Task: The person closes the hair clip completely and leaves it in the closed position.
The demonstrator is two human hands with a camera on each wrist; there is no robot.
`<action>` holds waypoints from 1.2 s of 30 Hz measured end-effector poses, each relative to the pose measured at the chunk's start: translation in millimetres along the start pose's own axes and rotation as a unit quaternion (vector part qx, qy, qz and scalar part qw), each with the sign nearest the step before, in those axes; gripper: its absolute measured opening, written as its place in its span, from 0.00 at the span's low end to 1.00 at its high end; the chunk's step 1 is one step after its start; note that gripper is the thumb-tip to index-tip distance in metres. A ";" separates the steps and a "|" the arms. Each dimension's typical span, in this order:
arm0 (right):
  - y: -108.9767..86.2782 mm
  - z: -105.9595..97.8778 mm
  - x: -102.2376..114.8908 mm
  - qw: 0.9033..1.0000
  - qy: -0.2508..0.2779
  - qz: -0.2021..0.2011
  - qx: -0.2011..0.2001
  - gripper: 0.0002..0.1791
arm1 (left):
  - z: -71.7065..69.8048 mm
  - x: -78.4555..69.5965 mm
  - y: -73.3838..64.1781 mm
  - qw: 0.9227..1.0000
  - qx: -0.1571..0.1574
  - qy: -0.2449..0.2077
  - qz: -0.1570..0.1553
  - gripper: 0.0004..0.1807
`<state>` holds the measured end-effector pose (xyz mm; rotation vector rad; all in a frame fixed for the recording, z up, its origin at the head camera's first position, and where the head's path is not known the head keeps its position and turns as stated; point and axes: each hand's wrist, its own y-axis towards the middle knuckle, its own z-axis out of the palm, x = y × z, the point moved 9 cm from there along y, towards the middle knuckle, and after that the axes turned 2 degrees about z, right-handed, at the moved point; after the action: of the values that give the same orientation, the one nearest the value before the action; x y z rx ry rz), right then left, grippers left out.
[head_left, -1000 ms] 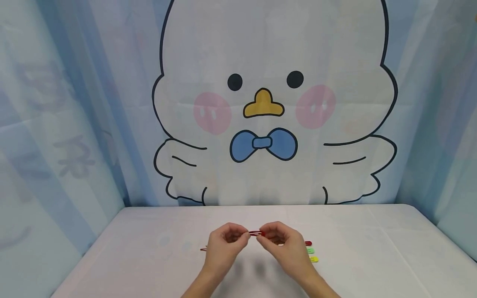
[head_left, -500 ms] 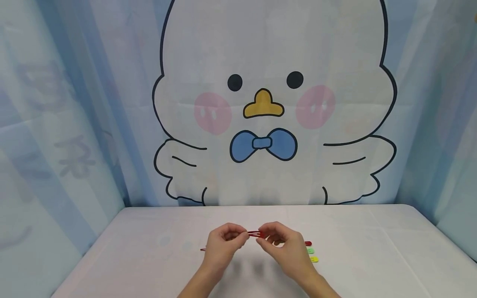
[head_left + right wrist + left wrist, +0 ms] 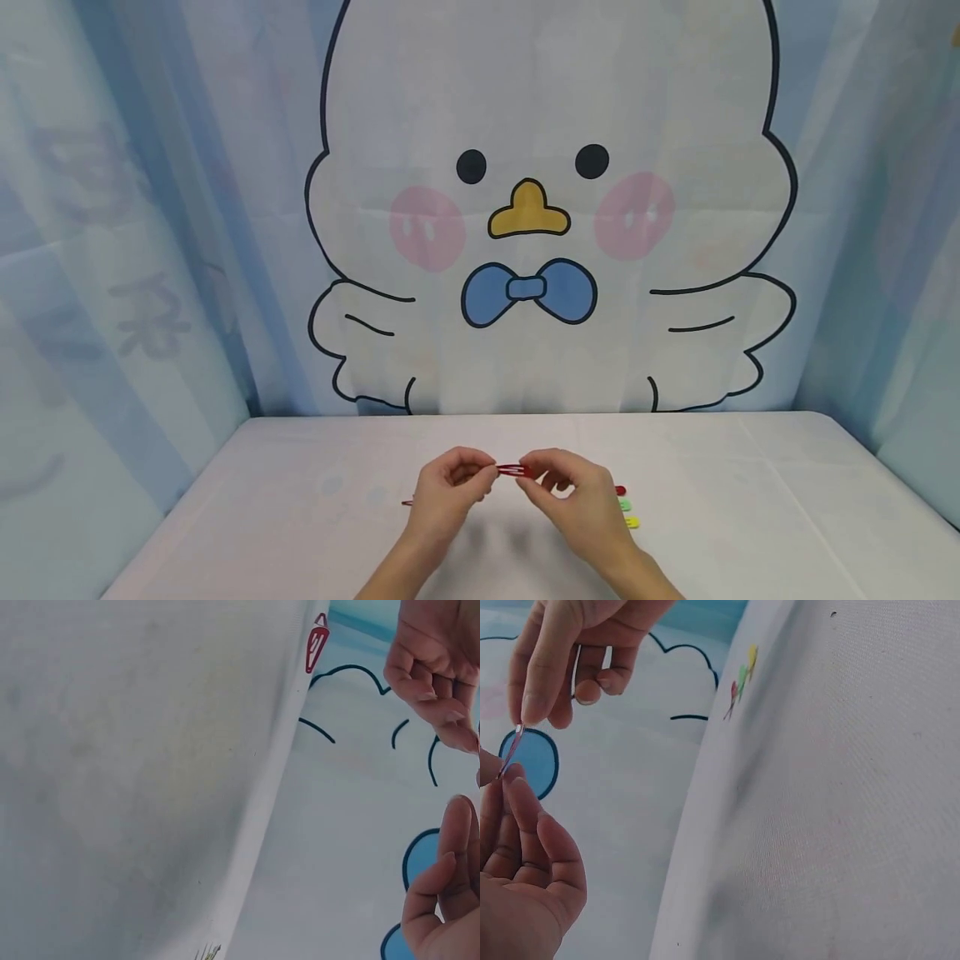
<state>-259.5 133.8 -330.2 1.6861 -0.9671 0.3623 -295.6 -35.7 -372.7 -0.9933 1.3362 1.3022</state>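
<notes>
A red snap hair clip [image 3: 512, 470] is held level above the table between two hands. My left hand [image 3: 448, 497] pinches one end between thumb and fingertips, and my right hand [image 3: 576, 502] pinches the other end. Seen from the left wrist, the clip [image 3: 511, 748] is a thin slanted strip, with the right hand [image 3: 585, 656] above it and the left hand [image 3: 532, 877] below. The right wrist view shows both hands at its right edge, the clip mostly out of frame.
On the white table [image 3: 300, 517], another red hair clip [image 3: 317, 646] lies to the left, partly behind the left hand in the head view. Right of the right hand lie a red clip [image 3: 620, 491], a green clip [image 3: 626, 505] and a yellow clip [image 3: 633, 522]. A cartoon-printed curtain [image 3: 528, 358] hangs behind.
Both hands keep their pinch on the hair clip and stay nearly still; the left hand and the clip have shifted very slightly left.
</notes>
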 end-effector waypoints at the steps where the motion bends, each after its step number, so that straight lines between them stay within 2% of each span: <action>1: 0.2 -0.6 0.6 1.000 -0.002 -0.006 -0.001 0.15 | -0.8 -0.4 0.2 1.000 0.000 0.001 0.001 0.10; 10: 0.8 -3.5 2.7 0.999 0.001 -0.039 -0.013 0.16 | -17.4 -5.5 3.5 0.999 -0.010 0.033 0.006 0.10; 15: 0.8 -6.0 6.1 0.998 -0.003 -0.061 -0.025 0.18 | -22.5 -6.7 5.0 0.999 -0.002 0.039 0.005 0.10; 19: 1.9 -7.3 8.0 0.997 -0.005 -0.069 -0.029 0.18 | -27.4 -7.1 5.0 0.998 0.001 0.063 0.005 0.11; 30: 3.9 -12.3 9.2 0.998 -0.013 -0.068 -0.008 0.17 | -53.3 -1.9 4.3 0.991 0.004 0.130 -0.012 0.10; 36: 2.9 -21.7 6.6 0.998 -0.028 -0.058 -0.001 0.17 | -72.8 -2.6 6.5 0.986 0.000 0.164 -0.001 0.10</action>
<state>-252.6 150.6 -316.4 1.7498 -0.9042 0.2382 -308.9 -107.6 -373.2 -1.2490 1.5804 1.1691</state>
